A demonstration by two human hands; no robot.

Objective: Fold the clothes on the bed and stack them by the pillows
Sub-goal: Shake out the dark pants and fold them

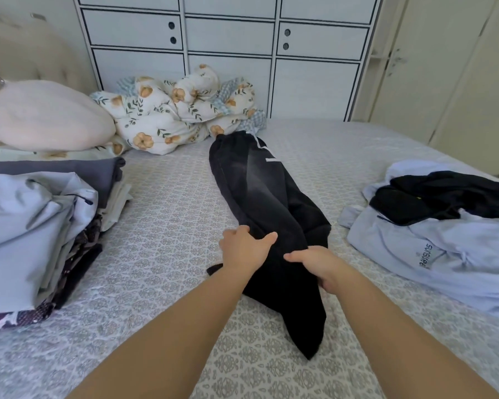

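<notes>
- At nine o'clock, on the left edge of the bed [167, 197], sits a stack of folded clothes [41, 226]: a pale blue piece on top, a dark grey one behind it, patterned dark layers showing at the bottom edge.
- At ten o'clock, behind the stack, a pale pink pillow [46, 116] leans against the padded headboard [26, 53].
- At eleven o'clock, just right of the pillow, a floral quilt [179, 110] lies bunched against the white drawer unit [228, 38].
- In the middle, running from twelve o'clock down toward six, the black trousers [260, 191] lie lengthwise on the patterned sheet, the far end touching the quilt and the near end tapering to a point between the forearms.
- The left hand [244, 249] lies on the trousers' left edge, thumb stretched across the fabric and fingers bent over the edge; it grips the cloth.
- The right hand [317, 266] is just beside it, on the right of the trousers, thumb pointing toward the left hand and fingers curled under a fold of the fabric, pinching it.
- At three o'clock, well apart from the trousers, an unfolded heap [432, 226] rests near the right edge of the bed: a pale blue garment with dark lettering, and a black garment [444, 194] crumpled on top of it.
- At one to two o'clock, beyond the bed, stands a cream wardrobe door [444, 67] with a small handle.
</notes>
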